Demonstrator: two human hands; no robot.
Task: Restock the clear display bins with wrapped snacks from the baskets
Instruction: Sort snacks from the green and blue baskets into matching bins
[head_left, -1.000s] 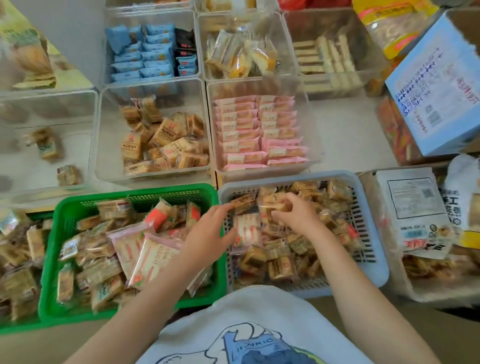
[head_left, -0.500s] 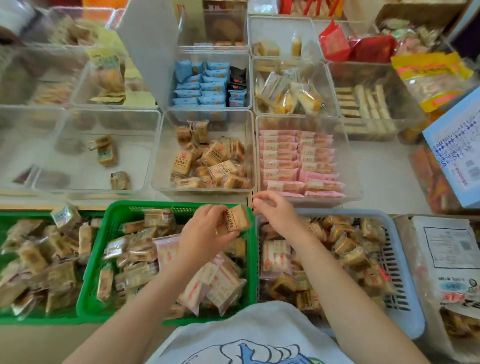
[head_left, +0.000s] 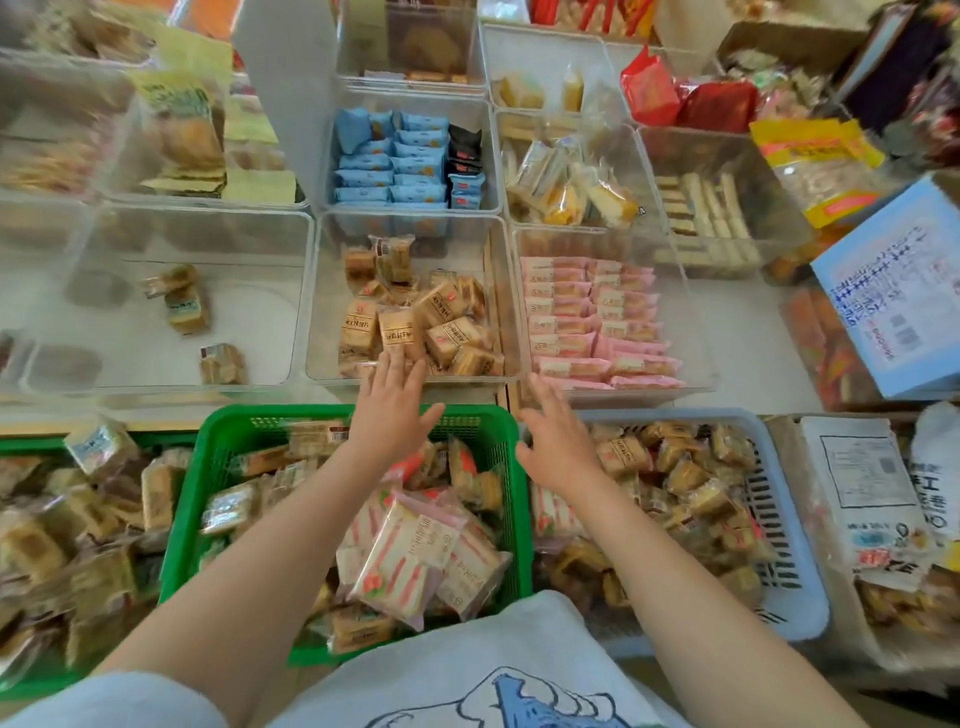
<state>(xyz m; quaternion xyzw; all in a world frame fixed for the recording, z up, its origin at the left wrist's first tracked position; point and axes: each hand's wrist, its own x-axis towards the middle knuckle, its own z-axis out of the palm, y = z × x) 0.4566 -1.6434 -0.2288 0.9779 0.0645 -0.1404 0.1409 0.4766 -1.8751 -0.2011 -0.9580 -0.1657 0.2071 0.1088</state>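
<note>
Two bare hands are seen, the left hand (head_left: 390, 410) and the right hand (head_left: 555, 441). Two green slotted plastic baskets are counted, one in the middle (head_left: 228, 447) and one at the left edge (head_left: 31, 680), and one pale blue slotted plastic basket (head_left: 795, 587) on the right. Three wrapped brown snacks (head_left: 186, 306) are counted in the clear plastic bin on the left (head_left: 306, 291). Two columns of pink wrapped snacks (head_left: 592, 322) are seen in one clear bin (head_left: 696, 332); the tan wrapped snacks (head_left: 415, 322) in the middle clear bin (head_left: 498, 291) are heaped too thickly to be counted.
</note>
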